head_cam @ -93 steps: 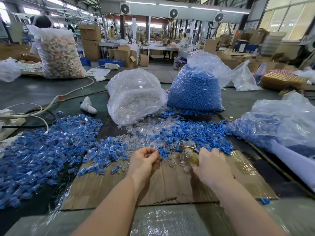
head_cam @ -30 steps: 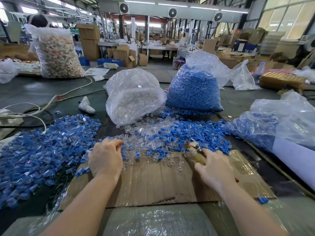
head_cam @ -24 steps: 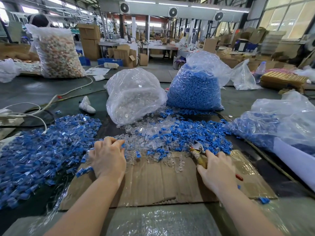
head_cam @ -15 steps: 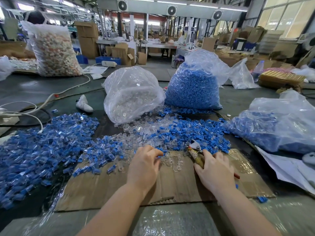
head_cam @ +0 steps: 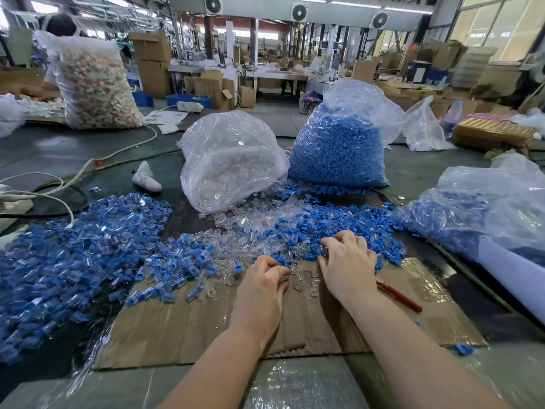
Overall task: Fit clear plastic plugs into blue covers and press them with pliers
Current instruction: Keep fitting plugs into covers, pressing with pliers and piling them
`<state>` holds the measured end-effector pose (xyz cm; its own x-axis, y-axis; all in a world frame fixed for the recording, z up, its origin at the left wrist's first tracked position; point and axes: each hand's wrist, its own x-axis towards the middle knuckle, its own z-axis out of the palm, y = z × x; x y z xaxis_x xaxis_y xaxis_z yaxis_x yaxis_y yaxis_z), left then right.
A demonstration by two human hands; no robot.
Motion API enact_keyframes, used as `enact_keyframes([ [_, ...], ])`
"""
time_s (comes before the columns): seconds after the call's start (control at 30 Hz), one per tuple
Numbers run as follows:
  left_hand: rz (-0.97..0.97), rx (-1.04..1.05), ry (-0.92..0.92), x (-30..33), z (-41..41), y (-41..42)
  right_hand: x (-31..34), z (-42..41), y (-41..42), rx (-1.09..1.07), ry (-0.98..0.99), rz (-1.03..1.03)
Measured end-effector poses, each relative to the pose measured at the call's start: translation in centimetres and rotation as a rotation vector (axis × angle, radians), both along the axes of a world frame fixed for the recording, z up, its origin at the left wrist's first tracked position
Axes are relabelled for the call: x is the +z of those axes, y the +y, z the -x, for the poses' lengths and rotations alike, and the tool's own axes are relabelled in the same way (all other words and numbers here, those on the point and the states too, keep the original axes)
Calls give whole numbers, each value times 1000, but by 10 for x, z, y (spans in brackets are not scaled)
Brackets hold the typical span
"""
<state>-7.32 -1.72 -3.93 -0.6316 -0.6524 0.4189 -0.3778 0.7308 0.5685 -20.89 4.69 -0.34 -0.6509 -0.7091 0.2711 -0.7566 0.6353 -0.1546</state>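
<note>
Loose blue covers (head_cam: 339, 228) and clear plugs (head_cam: 236, 231) lie mixed at the far edge of a cardboard sheet (head_cam: 206, 326). My left hand (head_cam: 261, 290) pinches a small clear plug at the near edge of that pile. Just to its right, my right hand (head_cam: 348, 261) curls its fingers down into the blue covers and grips one, with the fingertips buried. The pliers (head_cam: 398, 296) lie on the cardboard under my right wrist. Only their red handle shows. Finished blue-and-clear pieces (head_cam: 73, 252) are heaped on the left.
A bag of clear plugs (head_cam: 233, 160) and a bag of blue covers (head_cam: 339, 146) stand behind the pile. Another bag with blue parts (head_cam: 477, 214) lies on the right. White cables (head_cam: 59, 184) run across the left. Another person sits behind a tall bag (head_cam: 91, 81) at the far left.
My left hand came back from the left heap to the centre of the pile. My right hand slid forward off the pliers into the blue covers, so more of the red handle shows.
</note>
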Motion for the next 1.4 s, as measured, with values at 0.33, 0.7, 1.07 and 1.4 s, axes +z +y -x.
enact_keyframes([
  [0.33, -68, -7, 49, 5, -1, 2, -5, 3, -32, -100, 38, -56],
  [0.7, -122, 11, 105, 8, -3, 4, -2, 4, -32, -44, 82, -40],
  [1.07, -115, 83, 91, 8, -6, 4, -10, -13, -3, 160, 139, 195],
  [1.4, -183, 138, 197, 10, -9, 2, -8, -32, -12, 313, 59, 113],
])
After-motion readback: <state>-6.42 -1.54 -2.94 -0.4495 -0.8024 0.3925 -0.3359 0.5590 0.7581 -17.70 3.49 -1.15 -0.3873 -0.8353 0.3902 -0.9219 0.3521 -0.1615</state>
